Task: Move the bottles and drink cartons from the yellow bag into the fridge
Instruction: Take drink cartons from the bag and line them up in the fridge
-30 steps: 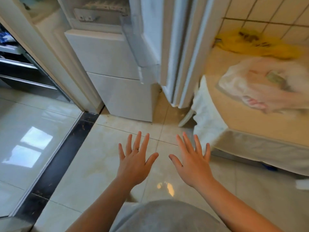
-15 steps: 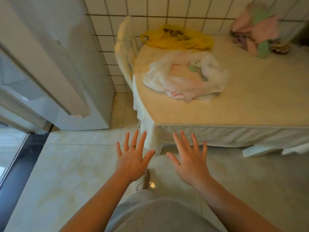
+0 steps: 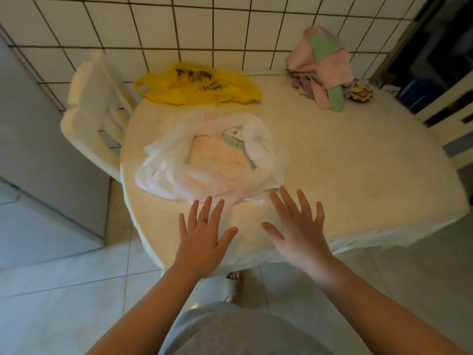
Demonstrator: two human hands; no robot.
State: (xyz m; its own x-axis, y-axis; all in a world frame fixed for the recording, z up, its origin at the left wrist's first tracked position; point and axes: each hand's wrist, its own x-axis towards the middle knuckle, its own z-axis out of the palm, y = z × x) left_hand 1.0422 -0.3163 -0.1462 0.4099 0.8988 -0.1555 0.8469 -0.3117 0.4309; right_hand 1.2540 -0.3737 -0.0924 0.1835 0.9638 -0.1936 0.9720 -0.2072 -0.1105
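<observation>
The table (image 3: 345,160), under a pale cloth, fills the space ahead of both hands, and its near edge runs beneath them. Well off to the left of the left hand (image 3: 202,242) stands the grey side of the fridge (image 3: 46,155). A white chair (image 3: 94,106) sits between the fridge and the table, ahead and to the left of that hand.

Just beyond the fingertips lies a crumpled white plastic bag (image 3: 174,172) with a green-labelled packet (image 3: 234,138) showing in its mouth. Whether the left fingers touch its near edge I cannot tell. Past it, against the tiled wall (image 3: 230,29), lies the yellow bag (image 3: 197,85), slumped low with black print on top. It is well apart from both hands, straight ahead of the left one, with the white bag between. What it holds cannot be made out. Far ahead and to the right of the right hand (image 3: 299,231) is a heap of pink and green cloths (image 3: 326,70).

Both hands hover palm down, fingers straight and spread wide, holding nothing. A thin ring (image 3: 202,221) circles one left finger.
</observation>
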